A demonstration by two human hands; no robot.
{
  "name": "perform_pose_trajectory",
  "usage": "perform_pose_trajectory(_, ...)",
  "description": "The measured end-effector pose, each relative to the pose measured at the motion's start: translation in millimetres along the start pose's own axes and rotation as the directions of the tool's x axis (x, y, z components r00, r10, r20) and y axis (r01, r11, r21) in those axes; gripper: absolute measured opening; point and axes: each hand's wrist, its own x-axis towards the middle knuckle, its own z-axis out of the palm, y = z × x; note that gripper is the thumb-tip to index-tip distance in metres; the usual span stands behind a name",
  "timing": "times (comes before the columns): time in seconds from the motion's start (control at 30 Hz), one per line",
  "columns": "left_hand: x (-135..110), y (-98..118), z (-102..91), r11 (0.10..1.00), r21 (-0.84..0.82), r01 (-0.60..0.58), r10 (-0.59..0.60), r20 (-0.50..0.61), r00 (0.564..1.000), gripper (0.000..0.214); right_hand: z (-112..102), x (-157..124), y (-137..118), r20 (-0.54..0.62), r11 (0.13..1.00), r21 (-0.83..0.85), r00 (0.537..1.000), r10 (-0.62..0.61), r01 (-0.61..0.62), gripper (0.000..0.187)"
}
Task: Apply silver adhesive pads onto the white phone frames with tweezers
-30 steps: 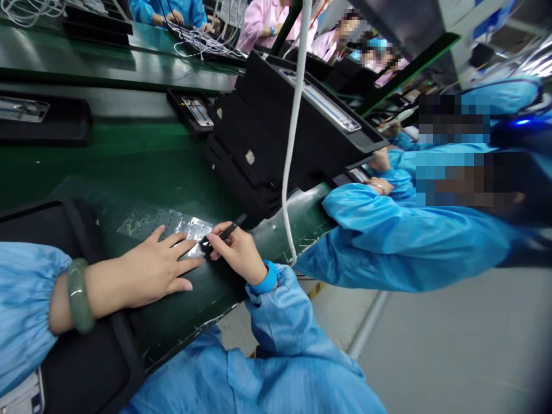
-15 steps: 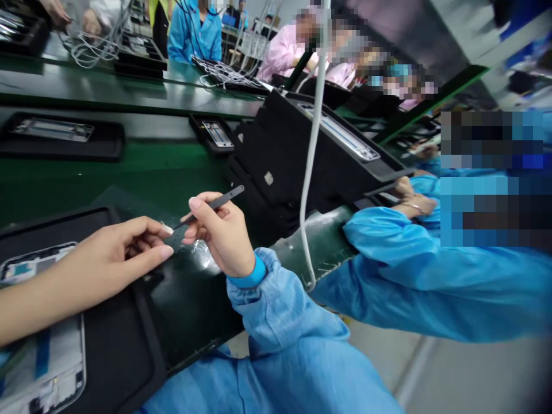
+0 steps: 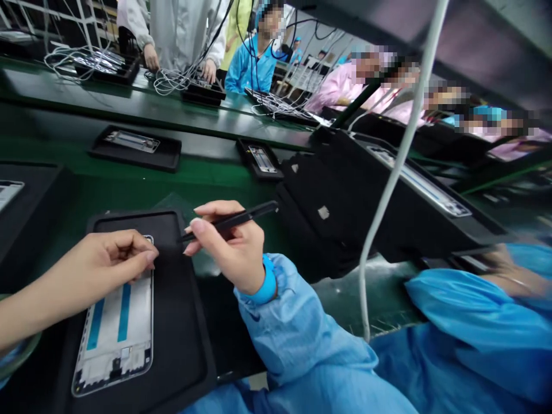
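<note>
Black tweezers (image 3: 245,216) are gripped in my right hand (image 3: 230,244), with their tips pointing left toward my other hand. My left hand (image 3: 118,256) is closed in a pinch above the upper part of a phone frame (image 3: 110,322); anything between its fingertips is too small to make out. The silvery frame carries two blue strips and lies in a black tray (image 3: 181,345) in front of me. My left hand and forearm hide the frame's upper left part.
Other black trays with phone frames stand on the green bench, one tray (image 3: 168,163) behind and another (image 3: 276,172) beside it. A tall stack of black trays (image 3: 332,195) rises to the right, crossed by a white cable (image 3: 390,184). A co-worker's blue sleeve (image 3: 466,310) is at far right.
The view has swung left, so the tray and phone frame show more fully. My left hand has come over the frame and its fingers have closed together. The tweezers remain in my right hand.
</note>
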Motion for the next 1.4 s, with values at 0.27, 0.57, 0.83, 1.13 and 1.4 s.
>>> perform_pose_trajectory(0.27,-2,-9,6.7,0.976,0.189,-0.103,0.101,0.022,0.995,0.030,10,6,13,0.290,0.989,-0.127,0.956,-0.040,0.080,0.029)
perform_pose_trajectory(0.57,-1,-10,5.8,0.947,0.269,-0.175,0.175,0.022,0.984,0.027,6,7,14,0.300,0.977,-0.184,0.953,-0.048,0.107,0.025)
perform_pose_trajectory(0.83,3,-15,7.5,0.942,0.301,-0.150,0.145,0.041,0.989,0.030,8,2,22,0.323,0.947,-0.222,0.934,-0.153,0.232,0.020)
perform_pose_trajectory(1.13,23,7,-4.5,0.948,0.301,-0.107,-0.001,0.339,0.941,0.040,-4,1,4,0.082,0.994,-0.044,0.992,-0.093,0.097,0.011)
perform_pose_trajectory(1.4,144,16,-22.6,0.710,0.703,0.037,-0.019,-0.034,0.999,0.051,-39,22,16,-0.289,0.947,0.314,0.942,0.169,-0.074,0.023)
